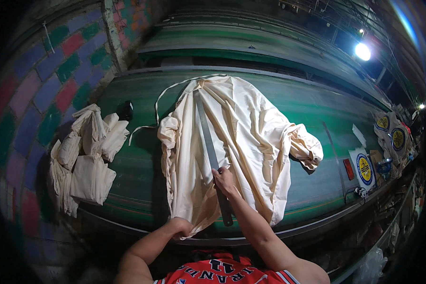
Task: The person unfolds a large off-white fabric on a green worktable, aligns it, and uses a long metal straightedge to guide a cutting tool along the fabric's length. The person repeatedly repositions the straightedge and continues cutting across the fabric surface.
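Cloth: cream, soft, light, wrinkling easily; spread across the green table.
Ruler: long, stiff metal strip lying on the cloth.
Right hand: fingers pressed flat on the ruler.
Left hand: closed on the cloth's near hem, a sound place to grip.
Spare pieces: folded, left of the cloth.

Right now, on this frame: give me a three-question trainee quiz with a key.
1. True or false: the right hand presses on a long metal ruler lying across the cream cloth.
2. Where is the left hand? A) on the folded pile B) at the cloth's near edge C) on the wall
3. Fill in: the pile of folded cloth lies to the person's ____.

Key: 1 true; 2 B; 3 left.
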Motion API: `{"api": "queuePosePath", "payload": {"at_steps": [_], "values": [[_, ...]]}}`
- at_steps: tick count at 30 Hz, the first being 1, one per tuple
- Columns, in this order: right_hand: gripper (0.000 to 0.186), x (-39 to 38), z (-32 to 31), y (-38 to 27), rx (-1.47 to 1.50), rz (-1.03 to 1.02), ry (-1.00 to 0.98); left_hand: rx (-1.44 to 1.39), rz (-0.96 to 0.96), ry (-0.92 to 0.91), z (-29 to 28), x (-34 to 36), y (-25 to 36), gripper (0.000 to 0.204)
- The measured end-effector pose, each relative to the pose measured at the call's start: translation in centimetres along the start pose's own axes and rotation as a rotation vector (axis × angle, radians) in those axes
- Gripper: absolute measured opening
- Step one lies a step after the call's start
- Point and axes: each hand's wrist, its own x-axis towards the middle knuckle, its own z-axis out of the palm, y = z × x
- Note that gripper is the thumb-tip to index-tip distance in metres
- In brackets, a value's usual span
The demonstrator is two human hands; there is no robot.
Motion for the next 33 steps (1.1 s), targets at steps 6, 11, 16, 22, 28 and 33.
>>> {"api": "queuePosePath", "payload": {"at_steps": [6, 11, 16, 22, 28, 33], "values": [[0.029, -0.2, 2.1, 3.6, 0.123, -0.047, -0.153, 0.164, 0.168, 0.921, -0.7, 0.5, 2.7, 0.04], [0.033, -3.1, -0.7, 4.7, 0.442, 0.087, -0.293, 0.203, 0.135, 0.875, -0.6, 4.9, 3.6, 0.04], [0.024, -6.9, -5.1, 4.0, 0.012, -0.075, -0.047, 0.103, 0.176, 0.91, 0.0, 7.3, 2.7, 0.03], [0.021, -7.6, -5.5, 1.5, 0.015, -0.013, 0.004, -0.121, 0.179, 0.27, 0.7, 5.4, 0.4, 0.024], [0.017, -3.8, -2.9, -0.4, -0.008, -0.068, -0.041, -0.234, 0.054, 0.059, 1.8, 3.9, -1.7, 0.028], [0.016, -1.4, 0.2, -0.8, 0.136, -0.041, -0.105, -0.222, -0.055, -0.015, 0.8, 1.8, -2.5, 0.021]]}}
